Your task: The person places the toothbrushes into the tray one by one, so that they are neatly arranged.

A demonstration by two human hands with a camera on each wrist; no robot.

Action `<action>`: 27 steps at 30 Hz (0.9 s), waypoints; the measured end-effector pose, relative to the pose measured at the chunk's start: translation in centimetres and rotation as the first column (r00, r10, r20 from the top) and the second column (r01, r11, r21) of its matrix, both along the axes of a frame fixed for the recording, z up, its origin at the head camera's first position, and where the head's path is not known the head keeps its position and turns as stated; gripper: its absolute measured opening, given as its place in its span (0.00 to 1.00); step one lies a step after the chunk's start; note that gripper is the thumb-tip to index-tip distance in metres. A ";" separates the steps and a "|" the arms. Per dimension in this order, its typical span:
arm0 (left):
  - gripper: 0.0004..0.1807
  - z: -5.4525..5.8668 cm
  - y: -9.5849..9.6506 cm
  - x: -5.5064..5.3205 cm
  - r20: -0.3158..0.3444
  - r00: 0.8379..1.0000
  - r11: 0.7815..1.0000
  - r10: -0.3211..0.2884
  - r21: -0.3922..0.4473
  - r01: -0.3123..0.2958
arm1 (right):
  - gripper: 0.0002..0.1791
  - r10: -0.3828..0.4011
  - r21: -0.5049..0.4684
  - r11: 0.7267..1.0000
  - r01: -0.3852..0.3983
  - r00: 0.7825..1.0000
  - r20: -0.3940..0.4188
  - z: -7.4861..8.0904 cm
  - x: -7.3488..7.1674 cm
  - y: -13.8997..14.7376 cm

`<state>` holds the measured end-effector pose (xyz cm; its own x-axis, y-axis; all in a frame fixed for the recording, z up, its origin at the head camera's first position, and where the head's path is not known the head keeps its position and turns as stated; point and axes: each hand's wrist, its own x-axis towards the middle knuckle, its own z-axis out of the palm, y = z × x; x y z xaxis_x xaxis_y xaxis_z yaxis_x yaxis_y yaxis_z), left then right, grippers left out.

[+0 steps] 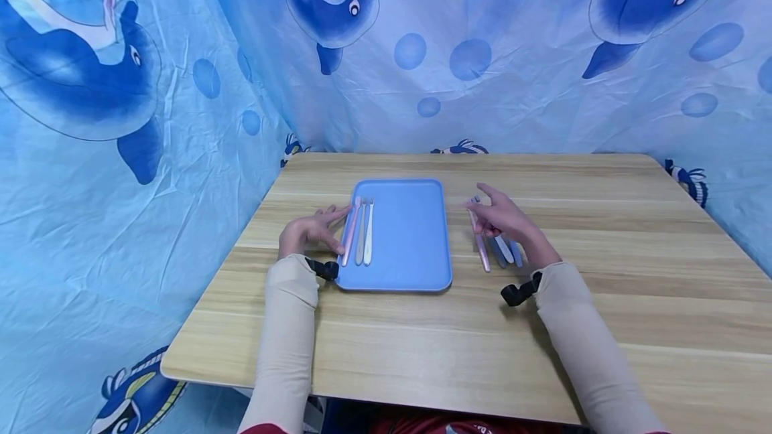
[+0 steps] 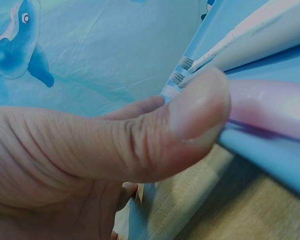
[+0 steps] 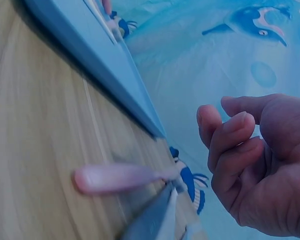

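On the left part of a blue tray (image 1: 410,233) lie a pink toothbrush (image 1: 348,249), a grey toothbrush (image 1: 360,243) and a white toothbrush (image 1: 369,236), side by side. My left hand (image 1: 310,230) is at the tray's left edge, fingers extended. Its thumb (image 2: 200,107) touches or nearly touches the pink handle. Right of the tray, several more toothbrushes lie on the table: a pink one (image 1: 482,253), a white one (image 1: 504,250) and bluish ones. Above them hovers my right hand (image 1: 506,216), fingers loosely bent and holding nothing. It partly hides these toothbrushes in the head view.
The wooden table (image 1: 633,233) extends far to the right of both hands. A blue dolphin-print curtain (image 1: 512,112) hangs behind it and along its left side. Black wrist cameras (image 1: 517,295) sit on both wrists, close above the tabletop.
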<state>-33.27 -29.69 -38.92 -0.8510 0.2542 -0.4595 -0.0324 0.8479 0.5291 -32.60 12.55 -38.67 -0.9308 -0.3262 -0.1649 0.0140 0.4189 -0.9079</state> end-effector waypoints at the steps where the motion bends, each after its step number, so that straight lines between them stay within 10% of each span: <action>1: 0.68 0.0 0.0 0.0 -0.001 1.000 1.000 -0.002 -0.003 0.002 | 0.42 -0.001 -0.005 1.000 0.001 1.000 0.003 0.0 0.0 0.3; 27: 0.68 -0.1 -0.1 -0.1 0.003 1.000 1.000 0.002 0.000 -0.002 | 0.46 0.020 0.067 0.997 -0.023 0.999 0.043 -1.2 -0.1 6.0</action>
<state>-33.36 -29.75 -39.05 -0.8504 0.2519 -0.4619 -0.0360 0.8480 0.5287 -32.69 18.56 -39.90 -0.9155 -0.3325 -0.2264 0.0425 0.4798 -0.8764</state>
